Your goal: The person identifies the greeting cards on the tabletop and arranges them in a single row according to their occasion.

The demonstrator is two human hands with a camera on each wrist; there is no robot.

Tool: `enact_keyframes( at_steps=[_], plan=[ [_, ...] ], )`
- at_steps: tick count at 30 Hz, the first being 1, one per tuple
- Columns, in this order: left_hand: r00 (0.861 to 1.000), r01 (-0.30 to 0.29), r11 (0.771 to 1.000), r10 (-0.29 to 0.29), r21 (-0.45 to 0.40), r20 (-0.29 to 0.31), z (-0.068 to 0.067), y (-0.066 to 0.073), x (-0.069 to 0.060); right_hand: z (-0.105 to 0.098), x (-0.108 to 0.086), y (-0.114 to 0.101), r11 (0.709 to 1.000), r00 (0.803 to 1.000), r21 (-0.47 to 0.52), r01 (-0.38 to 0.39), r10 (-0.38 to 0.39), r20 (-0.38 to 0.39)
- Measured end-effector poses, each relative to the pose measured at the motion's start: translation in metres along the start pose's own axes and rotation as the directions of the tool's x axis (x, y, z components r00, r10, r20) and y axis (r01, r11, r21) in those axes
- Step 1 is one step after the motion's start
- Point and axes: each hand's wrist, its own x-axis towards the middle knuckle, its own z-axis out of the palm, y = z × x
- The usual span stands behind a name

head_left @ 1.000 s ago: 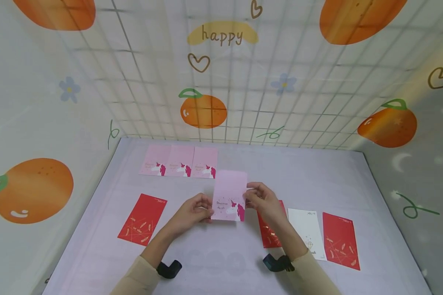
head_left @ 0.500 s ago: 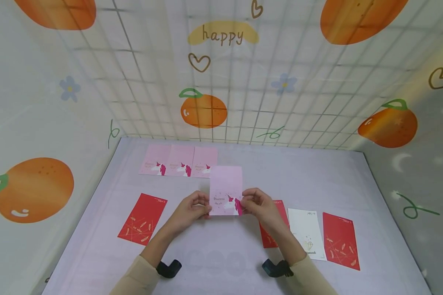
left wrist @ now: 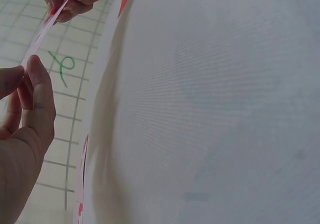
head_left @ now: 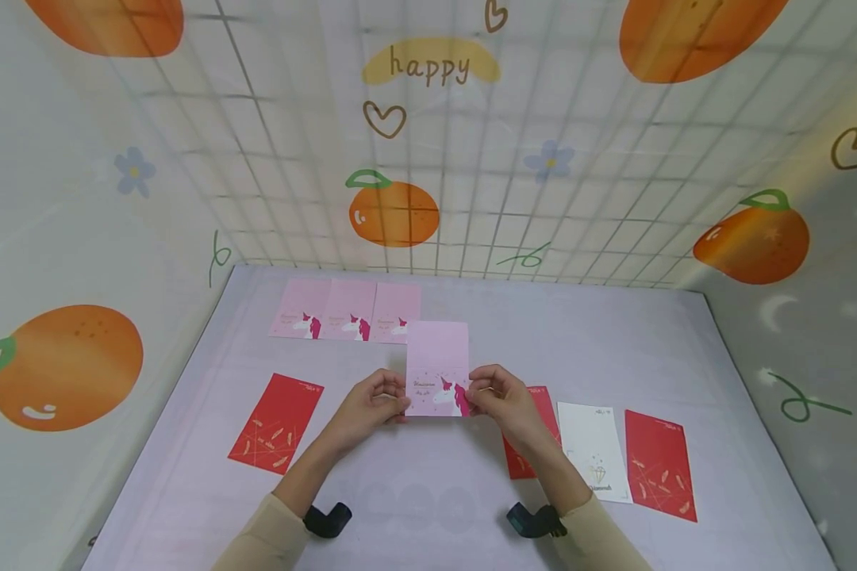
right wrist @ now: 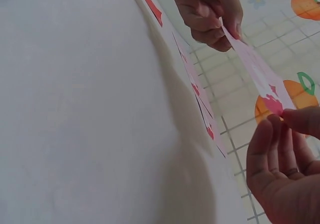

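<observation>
A pink card with a unicorn print (head_left: 436,357) is held up off the table between both hands. My left hand (head_left: 367,411) pinches its lower left edge between thumb and fingers. At the lower right edge my right hand (head_left: 505,403) pinches it the same way. In the left wrist view the pink card (left wrist: 44,34) appears nearly edge-on; the right wrist view shows the card (right wrist: 257,69) tilted, with thumb and fingers at its corner. Pink unicorn cards (head_left: 350,311) lie in a row at the back left, the rightmost partly covered by the held card.
One red card (head_left: 276,423) lies beyond my left forearm. On the right are a red card (head_left: 520,460) partly hidden by my right hand, a white card (head_left: 594,448) and another red card (head_left: 660,466). A patterned curtain over a wire grid (head_left: 464,214) rises behind the table.
The held pink card has moved slightly up and to the left, its right hand shifting left with it. Over the last half second almost nothing has moved.
</observation>
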Motion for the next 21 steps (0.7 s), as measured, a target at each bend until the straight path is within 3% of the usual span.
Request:
enact_keyframes(
  at_steps=[13, 21],
  plan=[
    [0.995, -0.055, 0.997, 0.058, 0.049, -0.078, 0.004, 0.001, 0.006, -0.002, 0.006, 0.005, 0.995, 0.996, -0.067, 0.073, -0.076, -0.042],
    [0.989, -0.072, 0.992, 0.085, 0.108, -0.118, 0.003, 0.006, 0.019, -0.003, 0.016, 0.002, 0.992, 0.994, -0.108, 0.059, -0.068, -0.089]
  ],
)
